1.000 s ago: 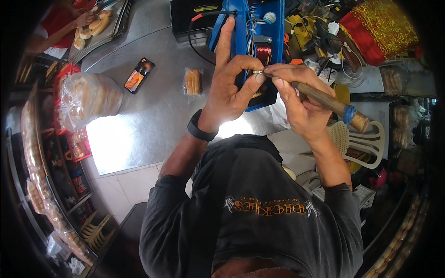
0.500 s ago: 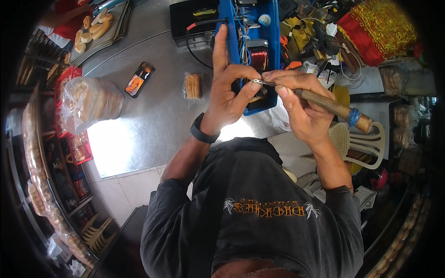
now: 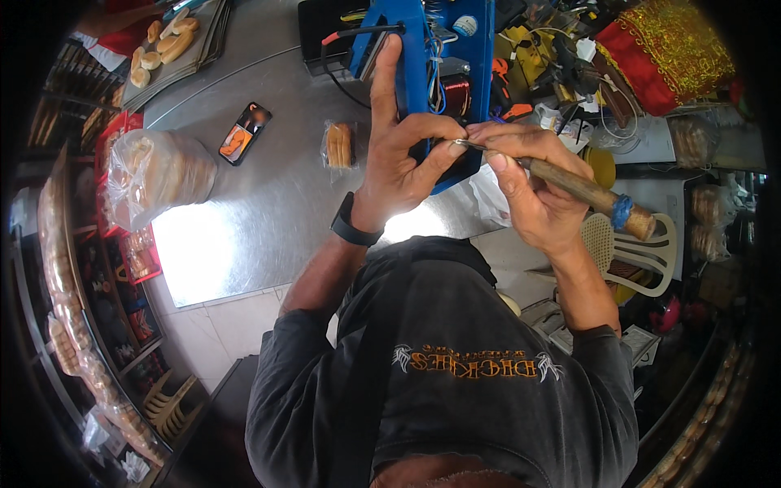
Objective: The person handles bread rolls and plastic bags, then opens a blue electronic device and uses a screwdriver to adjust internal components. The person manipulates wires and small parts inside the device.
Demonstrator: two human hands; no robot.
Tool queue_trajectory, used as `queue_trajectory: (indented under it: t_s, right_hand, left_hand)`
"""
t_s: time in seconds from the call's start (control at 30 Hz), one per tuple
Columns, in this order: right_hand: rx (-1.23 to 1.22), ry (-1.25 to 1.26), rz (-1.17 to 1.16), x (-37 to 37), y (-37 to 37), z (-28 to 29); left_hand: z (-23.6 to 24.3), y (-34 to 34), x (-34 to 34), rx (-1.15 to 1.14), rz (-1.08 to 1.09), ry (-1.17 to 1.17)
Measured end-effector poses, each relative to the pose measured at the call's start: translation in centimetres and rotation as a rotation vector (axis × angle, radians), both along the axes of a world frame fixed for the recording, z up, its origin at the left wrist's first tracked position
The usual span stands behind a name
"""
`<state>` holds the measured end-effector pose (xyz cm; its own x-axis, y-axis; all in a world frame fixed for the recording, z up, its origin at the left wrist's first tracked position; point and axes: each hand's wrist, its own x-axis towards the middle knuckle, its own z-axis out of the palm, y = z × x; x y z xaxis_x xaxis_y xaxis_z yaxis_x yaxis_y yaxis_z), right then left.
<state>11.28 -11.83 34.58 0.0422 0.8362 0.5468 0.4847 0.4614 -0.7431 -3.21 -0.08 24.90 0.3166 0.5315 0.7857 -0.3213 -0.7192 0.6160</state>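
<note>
My left hand (image 3: 397, 159) pinches a small shiny metal piece (image 3: 461, 142), perhaps a terminal, between thumb and a bent finger. Its index finger stretches up along the side of an open blue casing (image 3: 413, 65). A wooden-handled tool with a thin metal shaft (image 3: 590, 186), like an awl, is gripped in my right hand (image 3: 537, 191), its tip at the metal piece. Blue tape wraps the handle near its butt. Inside the casing are wires and a copper-coloured coil (image 3: 457, 88). A black cable with a red section (image 3: 358, 34) runs by my left index fingertip.
On the metal table (image 3: 281, 207) lie a phone (image 3: 245, 134), a wrapped bread pack (image 3: 338, 145) and a large bag of bread (image 3: 163, 179). Tools and cables crowd the right, near a red and gold cloth (image 3: 659, 53). A plastic chair (image 3: 643, 252) stands at right.
The blue casing has tilted and shifted slightly, showing more of its left side. Both hands keep their grips, and the metal piece has moved slightly right.
</note>
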Motion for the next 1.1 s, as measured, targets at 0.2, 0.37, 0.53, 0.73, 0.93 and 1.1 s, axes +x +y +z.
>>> queue_trajectory:
  t_s: [0.2,0.37,0.53,0.73,0.93,1.1]
  right_hand:
    - [0.03,-0.238,-0.067,-0.5,0.1,0.9]
    - [0.009,-0.086,-0.06,-0.6,0.2,-0.1]
    - [-0.001,0.329,0.012,-0.2,0.5,-2.1]
    - [-0.132,0.635,-0.147,2.5,0.2,-1.9]
    - [-1.036,0.537,-0.216,7.5,-1.5,-18.9]
    - [-1.274,0.22,-0.348,6.5,0.6,-28.2]
  left_hand:
    - [0.2,-0.3,-0.3,-0.013,0.054,0.075]
    - [0.1,-0.3,-0.3,-0.016,0.087,0.091]
    - [0.0,-0.4,0.1,-0.101,0.009,0.013]
    - [-1.6,-0.3,-0.7,-0.41,-0.104,-0.098]
    - [-3.1,-0.5,-1.9,-0.96,-0.395,-0.284]
    - [-4.0,-0.6,-2.7,-1.05,-0.434,-0.326]
